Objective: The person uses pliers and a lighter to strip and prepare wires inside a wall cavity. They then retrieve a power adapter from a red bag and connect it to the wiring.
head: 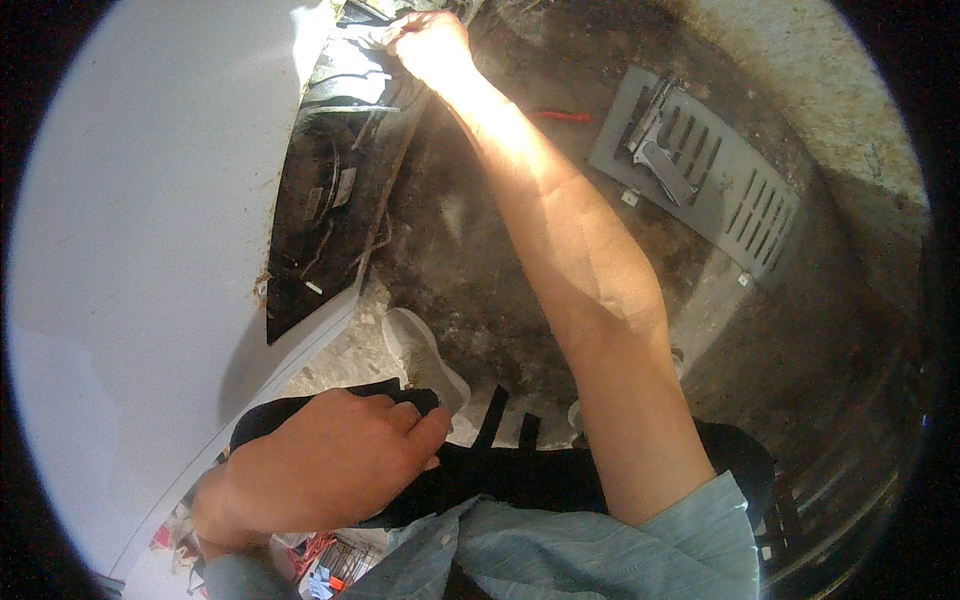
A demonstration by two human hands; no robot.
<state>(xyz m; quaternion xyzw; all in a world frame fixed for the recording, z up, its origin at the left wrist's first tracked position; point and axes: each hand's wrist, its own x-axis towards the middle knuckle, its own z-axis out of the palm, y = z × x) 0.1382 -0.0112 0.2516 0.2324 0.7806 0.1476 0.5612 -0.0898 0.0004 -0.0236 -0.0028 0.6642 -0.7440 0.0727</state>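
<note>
At the top of the view, my right hand (431, 45) is stretched out, its fingers pinched on a piece of pale, cloth-like material (366, 35). Bright light washes out the detail there. This hand is beside the opening of a large white appliance cabinet (172, 195), whose dark interior (311, 195) shows wires and a labelled part. My left hand (337, 457) is loosely curled above my black-clad knee, close to the cabinet's lower edge. Its palm and most of its fingertips are hidden, so I cannot see whether it holds anything.
On the stained floor at right lies a slotted metal panel (739, 184), with a folding metal tool (664, 157) on it. A thin red object (562, 117) lies near my forearm. My pale shoe (424, 360) stands beside the cabinet. A wire basket (349, 562) is at lower left.
</note>
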